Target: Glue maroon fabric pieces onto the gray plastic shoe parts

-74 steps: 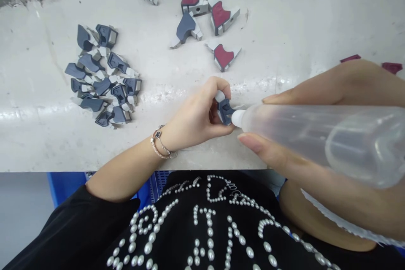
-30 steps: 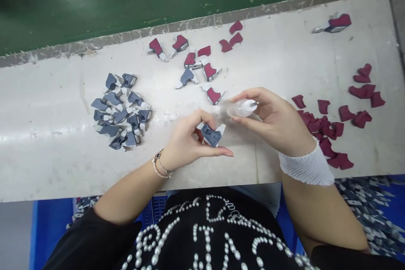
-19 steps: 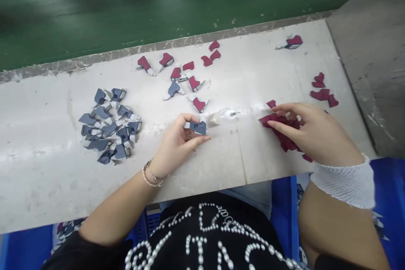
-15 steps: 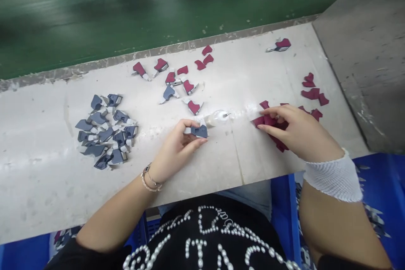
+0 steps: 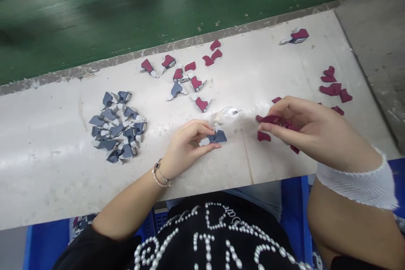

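- Nearest, bottom centre of the frame: a black top sewn with pearl beads. Blue crates stand below the worktop edge, bottom left and bottom right.
- Lower centre: the left hand, with a beaded bracelet at the wrist, is curled and nearly closed, its fingers and thumb pinching a grey plastic piece with white ends. The piece sits low over the worktop. It appears stiff and light; the grey body looks the firmest place to hold, and the thin white ends look liable to slip from the fingers.
- Centre right: the right hand, with a white mesh cuff at the wrist, is almost closed, thumb and forefinger gripping a maroon pad. The pad appears thin, soft and flexible, and is best taken by its edge. More maroon pads lie just beneath the fingers.
- Centre: a small clear squeeze bottle lies on its side, untouched, just above the grey piece.
- Left of centre: a heap of grey pieces.
- Upper centre: maroon-faced pieces lie scattered.
- Upper right: loose maroon pads.
- Farthest, top of the frame: a blurred green surface.
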Motion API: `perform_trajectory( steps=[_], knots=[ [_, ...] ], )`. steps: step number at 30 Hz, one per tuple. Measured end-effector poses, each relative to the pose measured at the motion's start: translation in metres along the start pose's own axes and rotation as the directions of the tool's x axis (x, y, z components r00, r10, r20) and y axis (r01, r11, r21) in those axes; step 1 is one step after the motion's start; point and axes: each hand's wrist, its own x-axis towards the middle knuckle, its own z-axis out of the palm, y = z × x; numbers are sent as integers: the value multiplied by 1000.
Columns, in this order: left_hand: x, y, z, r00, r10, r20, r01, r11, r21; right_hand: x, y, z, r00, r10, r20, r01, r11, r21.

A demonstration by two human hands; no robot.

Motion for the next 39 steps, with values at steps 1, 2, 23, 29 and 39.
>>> perform_trajectory(
  steps=[1, 2, 23, 29, 39],
  knots=[
    [-1, -1, 0, 1000, -19, -18, 19, 999, -42, -2, -4, 2, 1000, -16, 16, 16, 1000, 13],
    [-1, -1, 1, 999, -39, -36, 36, 995, -89, -3, -7, 4, 999, -37, 33, 37, 999, 23],
    [-6, 3, 1, 989, 125, -82, -125, 992, 10, 0, -41, 50, 987, 4, 162, -23, 993, 119],
    [-6, 2, 1, 975, 197, -102, -192, 980, 56, 1, -34, 55, 981, 94, 172, -144, 942, 303],
    [-1, 3, 0, 942, 319, -108, -304, 943, 135, 5, -39, 49, 976, 111, 189, -146, 971, 189]
  ],
)
